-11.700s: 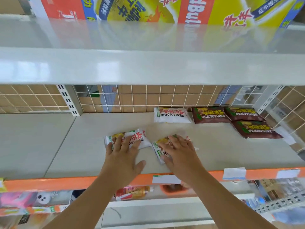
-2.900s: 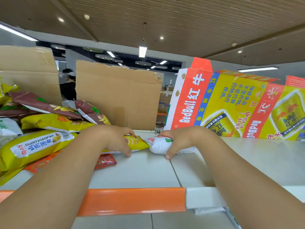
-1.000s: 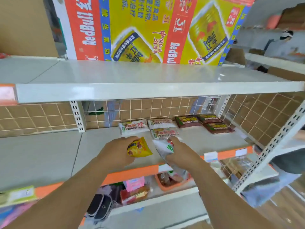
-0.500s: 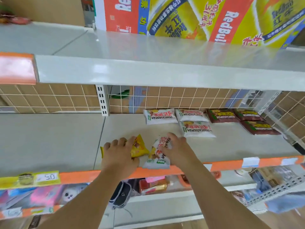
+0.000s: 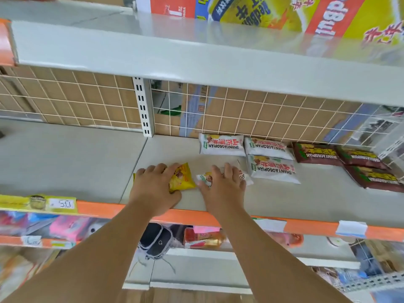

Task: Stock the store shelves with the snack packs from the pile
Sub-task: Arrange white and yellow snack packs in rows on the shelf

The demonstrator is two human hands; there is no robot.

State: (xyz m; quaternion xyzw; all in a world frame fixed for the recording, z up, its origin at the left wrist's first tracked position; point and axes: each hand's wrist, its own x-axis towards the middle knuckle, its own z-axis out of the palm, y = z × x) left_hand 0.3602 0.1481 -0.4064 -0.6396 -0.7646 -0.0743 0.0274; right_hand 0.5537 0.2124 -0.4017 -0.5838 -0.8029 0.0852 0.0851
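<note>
Head view: our flat left hand [image 5: 154,189] covers yellow pack [image 5: 183,178], flat right hand [image 5: 223,188] white pack [image 5: 244,178] at three o'clock; likely light, crinkly; we pinch edges.

Grey shelf [image 5: 87,167], orange front edge. Three white packs [image 5: 265,147] at the back, brown packs [image 5: 358,158] just right of them, yellow pack [image 5: 183,178] and a loose white pack [image 5: 205,177] front-left of them.

Gondola shelving, pale grey metal: middle shelf board [image 5: 65,154], matte, fronted by orange edge strip [image 5: 190,217] with yellow price label [image 5: 39,203] at left, white tags [image 5: 350,228] at right. Upper shelf [image 5: 153,57] glossy, catching overhead light. White slotted upright [image 5: 144,108] at back. White wire grid [image 5: 262,114] behind, brown cardboard [image 5: 87,99] showing through. Lower shelf [image 5: 218,272] beneath.
</note>
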